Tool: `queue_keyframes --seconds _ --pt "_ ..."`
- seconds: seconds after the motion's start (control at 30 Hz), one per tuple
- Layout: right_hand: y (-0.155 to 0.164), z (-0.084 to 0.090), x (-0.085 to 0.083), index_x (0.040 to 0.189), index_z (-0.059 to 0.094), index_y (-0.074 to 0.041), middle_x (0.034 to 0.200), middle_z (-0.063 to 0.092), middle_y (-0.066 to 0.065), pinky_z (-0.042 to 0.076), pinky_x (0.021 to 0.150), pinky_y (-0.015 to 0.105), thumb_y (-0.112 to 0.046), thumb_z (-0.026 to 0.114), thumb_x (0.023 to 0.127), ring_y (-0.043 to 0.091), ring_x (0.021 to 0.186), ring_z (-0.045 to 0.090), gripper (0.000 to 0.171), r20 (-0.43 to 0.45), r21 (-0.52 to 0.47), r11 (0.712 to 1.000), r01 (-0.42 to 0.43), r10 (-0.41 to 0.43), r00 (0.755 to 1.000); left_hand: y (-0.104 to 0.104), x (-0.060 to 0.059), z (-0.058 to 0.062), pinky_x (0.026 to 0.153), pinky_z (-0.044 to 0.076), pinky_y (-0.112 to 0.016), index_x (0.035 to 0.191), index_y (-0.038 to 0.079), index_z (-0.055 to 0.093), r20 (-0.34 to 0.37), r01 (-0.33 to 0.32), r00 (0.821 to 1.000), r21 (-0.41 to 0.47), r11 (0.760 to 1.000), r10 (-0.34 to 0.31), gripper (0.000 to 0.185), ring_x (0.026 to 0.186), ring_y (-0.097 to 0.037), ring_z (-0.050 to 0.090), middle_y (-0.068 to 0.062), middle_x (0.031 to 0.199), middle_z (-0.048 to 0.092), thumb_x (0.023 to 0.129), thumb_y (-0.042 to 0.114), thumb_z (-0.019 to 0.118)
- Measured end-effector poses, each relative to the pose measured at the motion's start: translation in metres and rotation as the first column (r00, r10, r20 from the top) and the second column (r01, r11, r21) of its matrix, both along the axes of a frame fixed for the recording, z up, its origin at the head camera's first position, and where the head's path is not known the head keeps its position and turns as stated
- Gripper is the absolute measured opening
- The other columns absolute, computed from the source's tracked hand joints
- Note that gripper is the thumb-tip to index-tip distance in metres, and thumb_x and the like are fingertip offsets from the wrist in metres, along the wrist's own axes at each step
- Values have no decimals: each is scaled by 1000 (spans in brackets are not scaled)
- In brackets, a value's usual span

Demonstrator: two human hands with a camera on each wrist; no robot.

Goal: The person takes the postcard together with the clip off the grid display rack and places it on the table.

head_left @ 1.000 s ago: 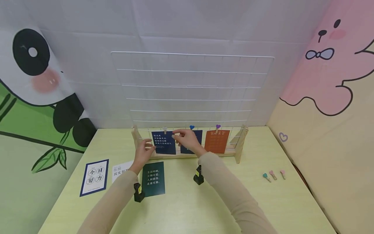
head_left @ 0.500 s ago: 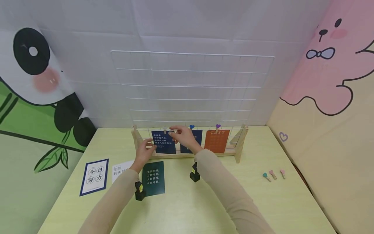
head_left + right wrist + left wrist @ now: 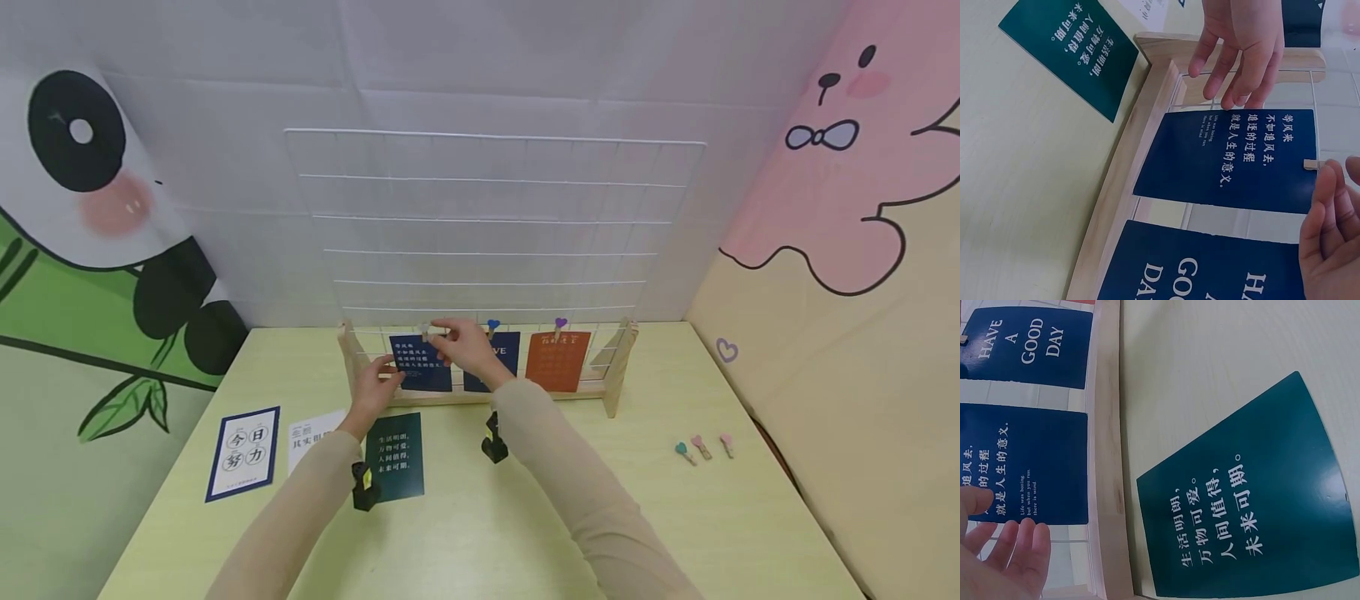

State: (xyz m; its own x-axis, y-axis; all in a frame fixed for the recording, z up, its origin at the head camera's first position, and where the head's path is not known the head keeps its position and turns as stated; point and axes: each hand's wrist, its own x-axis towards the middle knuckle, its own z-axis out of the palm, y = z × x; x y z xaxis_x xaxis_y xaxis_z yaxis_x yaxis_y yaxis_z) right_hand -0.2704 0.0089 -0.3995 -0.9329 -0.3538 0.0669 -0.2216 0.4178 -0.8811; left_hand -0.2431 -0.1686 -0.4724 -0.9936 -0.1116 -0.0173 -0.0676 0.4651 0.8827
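Observation:
A navy card with white writing hangs at the left of a low wire rack with a wooden base. A small peg with a pale top sits at the card's upper edge; its wooden tip shows in the right wrist view. My left hand is at the card's left edge, fingers loosely bent, the thumb overlapping the card's front in the left wrist view. My right hand reaches the peg from the right, fingertips beside it, thumb and forefinger apart. Part of the peg is hidden behind those fingers.
Another navy card and an orange card hang farther right. A green card, a white card and a blue-bordered card lie on the table. Small heart pegs lie at the right. A white wire grid stands behind.
My right hand has shifted left and slightly up, from the card's right edge to the peg. My left hand stays at the card's left edge, nearly still.

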Motion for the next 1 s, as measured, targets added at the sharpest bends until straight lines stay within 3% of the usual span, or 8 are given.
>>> queue_keyframes --seconds 0.27,0.67,1.0 --pt "-5 6 3 127 48 -12 73 60 18 48 56 25 -20 53 90 35 67 58 38 -11 25 999 20 -20 1000 1 2 3 81 43 -44 122 -6 44 -52 -8 999 20 1000 9 36 96 -36 49 -24 109 49 88 7 51" --pt "-13 13 6 130 45 -14 72 62 12 45 52 24 -24 50 91 24 65 60 41 -68 135 987 84 -76 995 2 -1 3 78 43 -44 108 -9 52 -128 -43 991 5 999 44 24 95 -36 50 -25 106 52 88 4 50" --pt "-18 14 4 120 56 -14 62 59 1 42 47 23 -24 54 89 11 52 55 33 -108 163 973 162 -145 983 4 -2 2 77 44 -44 106 -7 55 -110 -112 988 -21 994 109 23 95 -34 51 -23 105 54 89 7 51"
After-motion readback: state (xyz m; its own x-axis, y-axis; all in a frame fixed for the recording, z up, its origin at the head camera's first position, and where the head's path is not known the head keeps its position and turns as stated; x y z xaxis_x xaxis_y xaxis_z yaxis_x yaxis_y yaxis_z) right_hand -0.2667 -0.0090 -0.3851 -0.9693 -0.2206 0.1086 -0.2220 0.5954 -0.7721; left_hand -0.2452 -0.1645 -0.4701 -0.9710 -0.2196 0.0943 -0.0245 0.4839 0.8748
